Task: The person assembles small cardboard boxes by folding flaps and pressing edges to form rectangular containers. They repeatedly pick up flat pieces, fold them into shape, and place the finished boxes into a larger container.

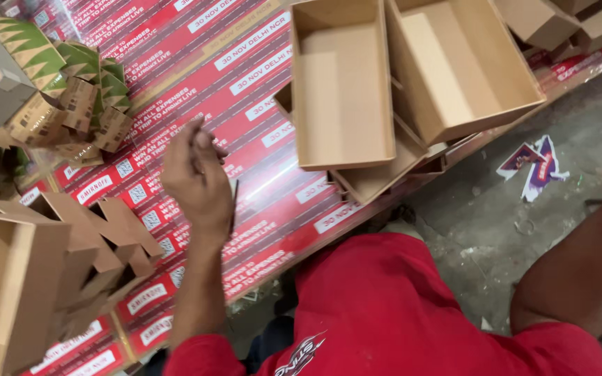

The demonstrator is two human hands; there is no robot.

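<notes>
your left hand [195,179] hangs over the red printed sheet [245,90] on the desk, fingers [207,143] curled in together around something thin and dark — too small to tell what. at 12 to 1 o'clock from that hand lie open brown trays [343,90], overlapping one another. at 9 to 10 o'clock sit folded green-patterned cartons [71,76], and at 7 to 8 o'clock a stack of brown boxes [15,278], near the wrist. your right arm [580,271] runs off the frame at 3 o'clock over the grey floor [496,230] — the hand itself is out of view.
</notes>
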